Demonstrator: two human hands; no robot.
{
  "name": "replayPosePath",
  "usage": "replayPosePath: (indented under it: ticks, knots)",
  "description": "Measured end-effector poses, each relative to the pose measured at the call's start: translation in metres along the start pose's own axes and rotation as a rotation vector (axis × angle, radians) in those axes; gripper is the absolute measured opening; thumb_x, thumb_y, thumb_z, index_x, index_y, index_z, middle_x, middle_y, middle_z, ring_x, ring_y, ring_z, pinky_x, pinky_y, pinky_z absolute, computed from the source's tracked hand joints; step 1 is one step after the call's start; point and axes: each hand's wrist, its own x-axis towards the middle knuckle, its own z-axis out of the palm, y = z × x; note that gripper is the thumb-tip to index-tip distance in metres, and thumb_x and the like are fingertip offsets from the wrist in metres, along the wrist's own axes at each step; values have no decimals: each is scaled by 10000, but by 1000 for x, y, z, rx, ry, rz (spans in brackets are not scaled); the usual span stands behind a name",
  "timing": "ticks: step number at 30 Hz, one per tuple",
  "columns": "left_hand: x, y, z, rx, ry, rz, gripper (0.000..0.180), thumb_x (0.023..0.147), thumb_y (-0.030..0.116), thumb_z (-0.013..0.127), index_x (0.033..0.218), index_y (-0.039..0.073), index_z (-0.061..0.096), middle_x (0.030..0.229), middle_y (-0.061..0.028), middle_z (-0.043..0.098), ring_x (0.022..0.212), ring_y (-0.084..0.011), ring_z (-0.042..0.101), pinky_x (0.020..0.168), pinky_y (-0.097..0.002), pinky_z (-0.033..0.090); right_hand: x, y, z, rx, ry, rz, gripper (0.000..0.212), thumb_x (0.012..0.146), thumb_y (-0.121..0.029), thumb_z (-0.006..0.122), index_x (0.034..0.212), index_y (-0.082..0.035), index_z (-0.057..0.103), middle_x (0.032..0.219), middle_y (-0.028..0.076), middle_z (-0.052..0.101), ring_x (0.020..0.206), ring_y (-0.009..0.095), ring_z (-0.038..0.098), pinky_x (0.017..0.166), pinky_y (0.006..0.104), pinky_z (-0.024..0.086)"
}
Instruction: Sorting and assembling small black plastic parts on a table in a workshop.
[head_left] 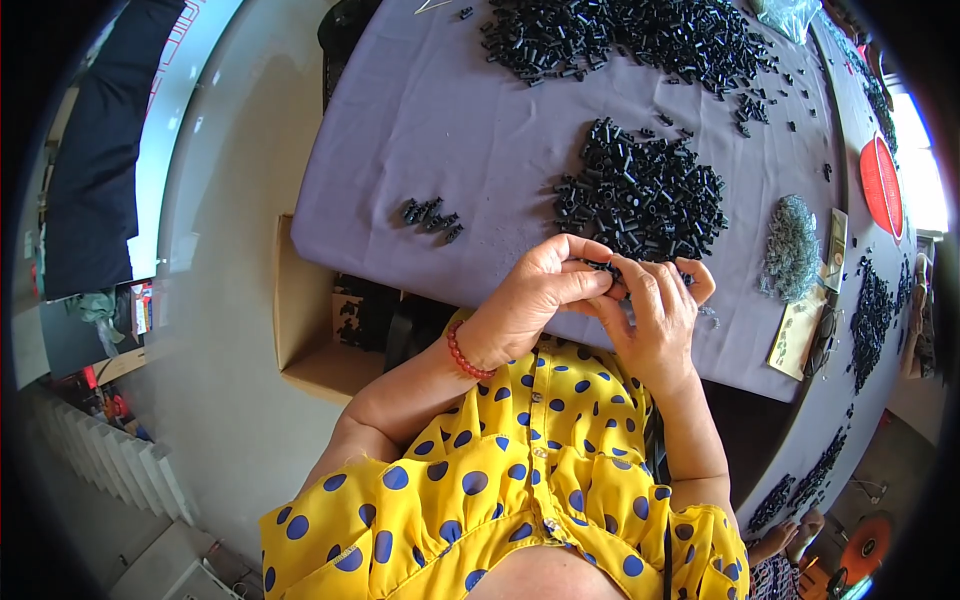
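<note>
My left hand (553, 285), with a red bead bracelet (468, 352) on its wrist, is closed in a pinch at the table's near edge. Fingertip to fingertip with it is my right hand (652, 305), also closed. Between them shows a small black plastic part (612, 275), mostly hidden by the fingers. Just beyond the hands lies a heap of short black tubular parts (640, 190). A small group of black parts (432, 218) sits apart on the left of the cloth. Right of the heap is a tangled pile of small silvery pieces (790, 248).
A purple-grey cloth (420, 120) covers the table. Larger black heaps (690, 40) lie at the far side. To the right are a yellow card (797, 335), glasses (826, 328) and a red basket (881, 185). Below the table's left edge stands an open cardboard box (300, 345). Another person's hands (790, 535) appear lower right.
</note>
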Motion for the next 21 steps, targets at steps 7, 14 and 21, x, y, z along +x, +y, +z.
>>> replayPosePath:
  ticks: [7, 14, 21]
  knots:
    - [4, -13, -13, -322, -144, -204, 264, 1026, 94, 609, 1277, 18, 576, 1182, -108, 678, 1074, -187, 683, 978, -361, 564, -1, 0, 4, 43, 91, -92, 368, 815, -193, 787, 1153, -68, 712, 884, 12, 664, 752, 174, 627, 981, 433, 384]
    - [0, -16, -14, -361, -160, -231, 296, 1020, 95, 630, 1294, 12, 551, 1172, -107, 674, 1094, -200, 680, 984, -377, 568, -11, -2, 6, 48, 118, -137, 360, 815, -127, 779, 1158, -49, 704, 892, 11, 680, 741, 175, 626, 1027, 448, 384]
    - [-12, -10, -20, -185, -95, -176, 388, 985, 62, 681, 1332, 23, 511, 1092, -77, 677, 1003, -163, 693, 922, -336, 585, -6, -3, 0, 94, -88, -129, 429, 830, -189, 792, 1215, -35, 682, 908, 17, 674, 781, 175, 640, 1059, 465, 358]
